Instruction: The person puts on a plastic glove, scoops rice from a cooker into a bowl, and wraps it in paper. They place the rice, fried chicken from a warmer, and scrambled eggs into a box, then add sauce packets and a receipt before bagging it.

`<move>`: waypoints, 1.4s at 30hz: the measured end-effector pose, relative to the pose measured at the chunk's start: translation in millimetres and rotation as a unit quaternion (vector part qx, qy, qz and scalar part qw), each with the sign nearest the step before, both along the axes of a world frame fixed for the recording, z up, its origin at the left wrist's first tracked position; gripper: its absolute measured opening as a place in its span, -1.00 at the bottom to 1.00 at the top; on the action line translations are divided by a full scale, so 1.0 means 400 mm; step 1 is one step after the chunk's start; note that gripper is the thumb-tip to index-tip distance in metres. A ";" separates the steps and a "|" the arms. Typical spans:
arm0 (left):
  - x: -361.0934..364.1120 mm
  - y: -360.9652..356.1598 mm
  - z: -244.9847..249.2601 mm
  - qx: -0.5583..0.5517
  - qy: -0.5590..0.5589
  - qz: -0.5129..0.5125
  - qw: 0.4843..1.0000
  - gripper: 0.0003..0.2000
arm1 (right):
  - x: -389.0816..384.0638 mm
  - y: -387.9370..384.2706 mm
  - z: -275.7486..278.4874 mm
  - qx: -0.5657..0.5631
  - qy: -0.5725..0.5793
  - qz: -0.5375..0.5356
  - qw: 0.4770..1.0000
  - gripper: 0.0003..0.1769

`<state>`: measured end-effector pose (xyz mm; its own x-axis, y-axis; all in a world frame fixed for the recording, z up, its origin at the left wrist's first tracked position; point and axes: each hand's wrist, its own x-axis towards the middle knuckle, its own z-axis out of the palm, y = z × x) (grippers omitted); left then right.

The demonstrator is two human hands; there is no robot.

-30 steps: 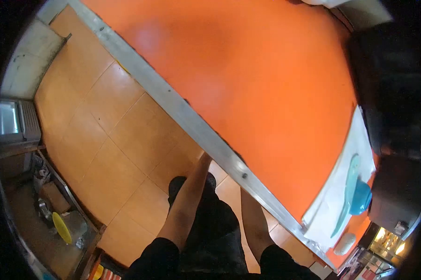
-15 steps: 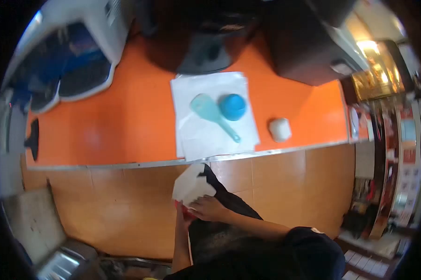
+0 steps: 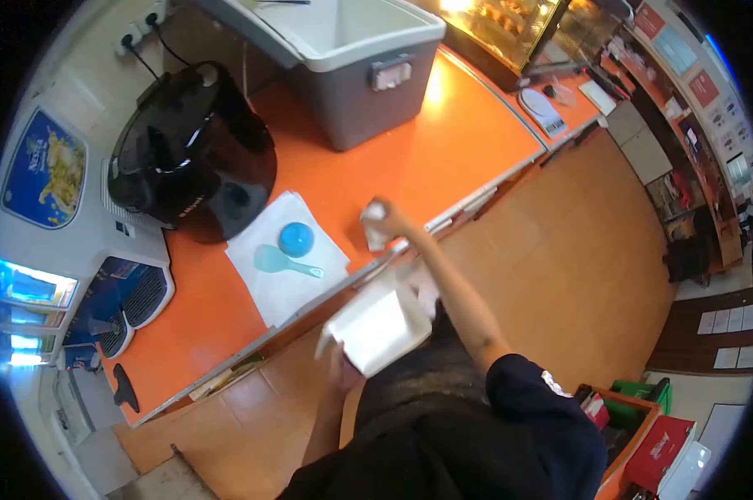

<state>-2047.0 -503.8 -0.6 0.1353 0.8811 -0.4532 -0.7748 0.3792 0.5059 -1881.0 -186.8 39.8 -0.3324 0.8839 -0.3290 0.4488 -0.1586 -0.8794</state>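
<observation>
My left hand [image 3: 345, 372] is wrapped round the near side of an open white food box [image 3: 385, 333], held in front of my body below the counter edge. The box's lid flaps stand up and blur. My right hand [image 3: 383, 215] reaches over the counter edge, its fingers closed on a small white object [image 3: 375, 237]; blur hides its kind. To the left of that hand, a blue round cup [image 3: 296, 239] and a pale teal rice paddle [image 3: 286, 262] lie on white paper sheets [image 3: 268, 300].
A black rice cooker [image 3: 193, 158] stands behind the sheets. An open grey cooler box [image 3: 368, 100] sits farther right on the orange counter [image 3: 451, 142]. At the left is a drinks machine [image 3: 126, 275]; beyond the cooler, a lit glass food cabinet [image 3: 510, 33].
The camera view has turned. The box is now open, its white inside facing up. My right hand has left the box and closed on the white object that lay on the counter.
</observation>
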 end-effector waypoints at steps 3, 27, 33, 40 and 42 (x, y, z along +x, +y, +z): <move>0.094 0.157 0.038 0.020 -0.053 -0.001 0.998 -0.29 | 0.248 -0.045 0.258 -0.018 0.186 -0.090 0.978 -0.57; 1.438 1.081 0.132 0.101 -0.182 -0.263 0.942 -0.32 | 1.324 0.251 0.208 0.177 -0.209 -0.172 0.946 -0.40; 1.574 1.345 0.067 0.078 -0.132 -0.268 0.951 -0.41 | 1.651 0.594 0.343 0.339 -0.290 -0.305 0.841 -0.66; 1.748 1.577 0.087 0.021 -0.099 -0.216 0.971 -0.40 | 1.908 0.875 0.343 0.300 -0.272 -0.214 0.889 -0.75; 1.786 1.635 0.088 0.012 -0.084 -0.222 0.971 -0.40 | 1.967 0.944 0.317 0.288 -0.223 -0.222 0.904 -0.73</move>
<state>-1332.5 150.2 34.6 0.5743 0.7298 -0.3708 -0.6110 0.6836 0.3992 -1094.3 190.9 166.7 0.1502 0.9648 0.2158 0.7843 0.0166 -0.6201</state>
